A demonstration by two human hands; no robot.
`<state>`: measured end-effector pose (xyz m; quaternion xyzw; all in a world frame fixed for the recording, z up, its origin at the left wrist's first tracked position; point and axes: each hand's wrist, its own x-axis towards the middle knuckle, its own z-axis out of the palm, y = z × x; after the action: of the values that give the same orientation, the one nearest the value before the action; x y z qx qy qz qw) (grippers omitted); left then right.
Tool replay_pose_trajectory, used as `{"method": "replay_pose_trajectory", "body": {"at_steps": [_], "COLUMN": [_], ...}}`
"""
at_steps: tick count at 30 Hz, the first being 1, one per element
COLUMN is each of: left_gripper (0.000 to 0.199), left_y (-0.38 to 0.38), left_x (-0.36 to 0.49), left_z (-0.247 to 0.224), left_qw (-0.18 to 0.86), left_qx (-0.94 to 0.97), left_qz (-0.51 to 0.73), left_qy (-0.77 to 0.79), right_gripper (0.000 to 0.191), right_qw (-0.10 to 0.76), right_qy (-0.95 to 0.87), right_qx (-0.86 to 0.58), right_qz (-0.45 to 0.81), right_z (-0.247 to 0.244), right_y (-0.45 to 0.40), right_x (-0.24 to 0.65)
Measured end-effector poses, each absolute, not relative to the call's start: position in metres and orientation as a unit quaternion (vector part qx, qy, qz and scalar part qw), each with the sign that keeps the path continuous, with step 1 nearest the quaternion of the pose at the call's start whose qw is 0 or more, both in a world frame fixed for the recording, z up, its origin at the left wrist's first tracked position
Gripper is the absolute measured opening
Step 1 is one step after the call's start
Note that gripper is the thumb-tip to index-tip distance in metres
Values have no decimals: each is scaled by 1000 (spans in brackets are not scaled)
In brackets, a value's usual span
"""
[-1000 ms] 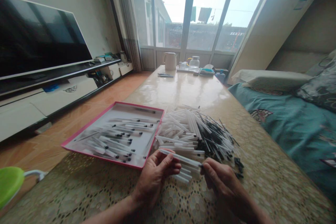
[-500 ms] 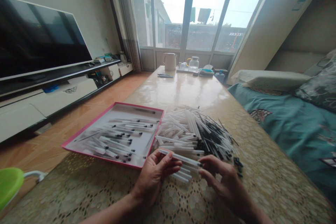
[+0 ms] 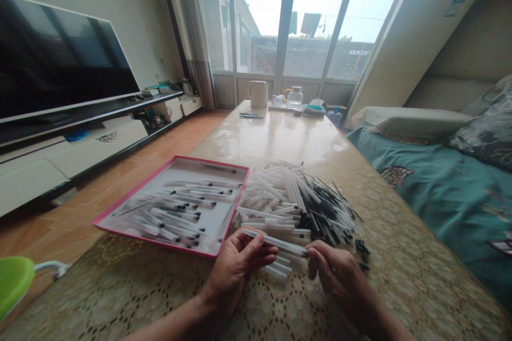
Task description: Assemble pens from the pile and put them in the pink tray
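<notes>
Head view, nearest first. Left hand (image 3: pixel 236 272) pinching one white pen tube (image 3: pixel 276 242) between thumb and fingers, toward the tube's plain end. Right hand (image 3: pixel 340 277) at the tube's dark tip, fingers (image 3: pixel 316 258) pressed together; real contact with the tip hard to tell from this angle. Tube across the front of the heap, just above a few loose tubes (image 3: pixel 278 269) on the lace tablecloth (image 3: pixel 132 282). Long axis near level, running left to right with a slight drop, dark tip pointing right.

Step in hand, by the look: single pen worked between both hands, at its tip end. Next move likely calls for a firm pinch on that tip, tube kept straight along its axis.

Just behind: heap of white tubes and black refills (image 3: pixel 296 208), black ends mostly on the right, small black bits (image 3: pixel 362 249) at its right edge. Left of the heap: pink-rimmed tray (image 3: pixel 212 162) holding black-tipped pens (image 3: pixel 172 213), roughly parallel. Farther along the table: white kettle (image 3: pixel 258 94) and glass jug (image 3: pixel 295 97), then the window (image 3: pixel 312 21).
</notes>
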<state>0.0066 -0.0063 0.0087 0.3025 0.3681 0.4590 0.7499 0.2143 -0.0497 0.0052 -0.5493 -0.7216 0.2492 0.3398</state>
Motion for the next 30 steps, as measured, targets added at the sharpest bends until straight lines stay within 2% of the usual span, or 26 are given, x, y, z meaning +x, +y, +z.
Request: {"method": "replay_pose_trajectory", "body": {"at_steps": [2,6,11,16,22,27,30], "left_gripper": [21,22,24,21,22,23,22], "left_y": [-6,-6,-6,-5,-5,-4,-5], "left_x": [6,6,6,6,6,6,5], "left_z": [9,9,9,8,8,7,7], "left_qw": [750,747,746,749,747,744,747], "left_qx": [301,303,311,312,311,310,314], "left_qz": [459,458,457,453,456,457,455], "left_qy": [368,375,370,370,371,376,369], "right_gripper": [36,21,36,20,37,24,28], "right_qw": [332,332,307,320,306,299,295], "right_qy": [-728,-715,-742,-722,-737,-725,-732], "right_qx": [-549,-568,-553,-570,-558,-577,-565], "right_qz": [241,236,222,226,226,227,240], "right_z": [6,8,8,7,6,9,8], "right_y": [-50,-50,-50,-51,-49,-50,-50], "right_x": [214,214,216,215,217,216,215]}}
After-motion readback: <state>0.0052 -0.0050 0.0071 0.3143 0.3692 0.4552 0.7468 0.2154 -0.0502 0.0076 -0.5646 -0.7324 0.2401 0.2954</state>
